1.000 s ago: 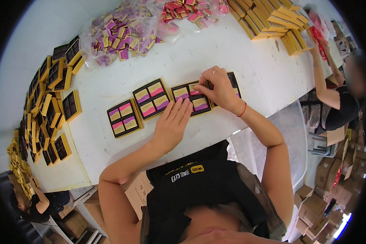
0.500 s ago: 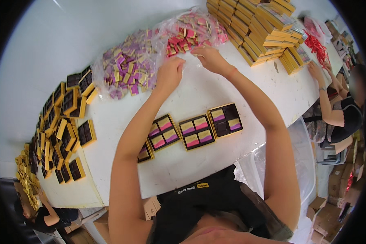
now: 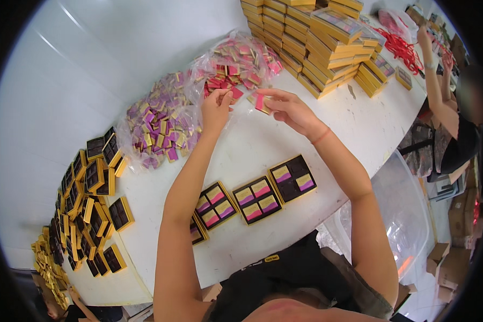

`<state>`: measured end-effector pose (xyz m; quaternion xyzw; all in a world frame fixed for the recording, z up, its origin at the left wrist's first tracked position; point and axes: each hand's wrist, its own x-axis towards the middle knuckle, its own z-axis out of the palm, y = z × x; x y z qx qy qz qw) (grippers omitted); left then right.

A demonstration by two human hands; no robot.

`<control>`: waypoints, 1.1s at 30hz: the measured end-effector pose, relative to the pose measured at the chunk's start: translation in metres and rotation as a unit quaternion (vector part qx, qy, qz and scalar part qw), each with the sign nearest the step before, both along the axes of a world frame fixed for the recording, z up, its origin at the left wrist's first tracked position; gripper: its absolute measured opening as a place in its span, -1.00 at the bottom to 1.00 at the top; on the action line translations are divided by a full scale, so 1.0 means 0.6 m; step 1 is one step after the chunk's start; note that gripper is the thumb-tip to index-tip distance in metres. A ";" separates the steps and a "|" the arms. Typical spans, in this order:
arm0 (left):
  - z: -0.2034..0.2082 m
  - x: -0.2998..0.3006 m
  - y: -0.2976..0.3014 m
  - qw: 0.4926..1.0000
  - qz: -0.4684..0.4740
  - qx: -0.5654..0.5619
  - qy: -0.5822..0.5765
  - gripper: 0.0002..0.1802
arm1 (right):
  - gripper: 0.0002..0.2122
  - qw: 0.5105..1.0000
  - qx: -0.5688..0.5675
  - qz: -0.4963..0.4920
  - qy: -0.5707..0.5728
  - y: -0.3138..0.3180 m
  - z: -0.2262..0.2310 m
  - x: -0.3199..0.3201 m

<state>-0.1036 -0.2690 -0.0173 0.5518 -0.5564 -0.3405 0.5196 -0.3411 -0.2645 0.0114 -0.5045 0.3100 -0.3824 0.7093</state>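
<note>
From here: near edge of the table (image 3: 327, 212), then a strip of white tabletop before the box row. Right-end box (image 3: 288, 189) has packets upper-left and lower-right, dark tray showing in the other two compartments. Middle box (image 3: 256, 200) full, just beside it. Beyond — a wider stretch of tabletop up to the hands. Right hand (image 3: 292, 110) grips a pink-and-gold packet (image 3: 260, 102); left hand (image 3: 216, 112) has fingers bent in at a red packet (image 3: 236, 93) — can't tell if gripped. Packet bags (image 3: 236, 61) border the far side.
</note>
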 end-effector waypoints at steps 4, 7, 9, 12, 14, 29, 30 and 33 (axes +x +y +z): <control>0.045 -0.034 0.119 0.962 -0.099 0.091 0.235 -0.75 | -0.75 1.000 0.018 -0.012 -0.012 0.100 0.001 -0.076; 0.068 -0.049 0.183 0.954 -0.153 0.131 0.222 -0.79 | -0.75 0.999 0.000 -0.037 0.021 0.148 -0.014 -0.106; 0.075 -0.057 0.216 0.950 -0.188 0.165 0.186 -0.86 | -0.78 0.995 0.008 -0.056 0.076 0.170 -0.024 -0.119; 0.078 -0.070 0.250 0.947 -0.226 0.189 0.125 -0.85 | -0.80 0.995 -0.035 -0.046 0.077 0.193 -0.031 -0.132; 0.075 -0.077 0.269 0.950 -0.242 0.171 0.101 -0.85 | -0.76 0.989 -0.098 -0.019 0.108 0.195 -0.030 -0.138; 0.034 -0.118 0.348 0.973 -0.189 0.098 0.090 -0.70 | -0.89 0.846 -0.405 0.082 0.336 0.152 -0.039 -0.136; 0.034 -0.121 0.350 0.972 -0.185 0.097 0.107 -0.68 | -0.89 0.822 -0.459 0.075 0.329 0.154 -0.041 -0.138; 0.035 -0.125 0.350 0.965 -0.176 0.142 0.130 -0.66 | -0.88 0.777 -0.537 0.058 0.323 0.160 -0.049 -0.148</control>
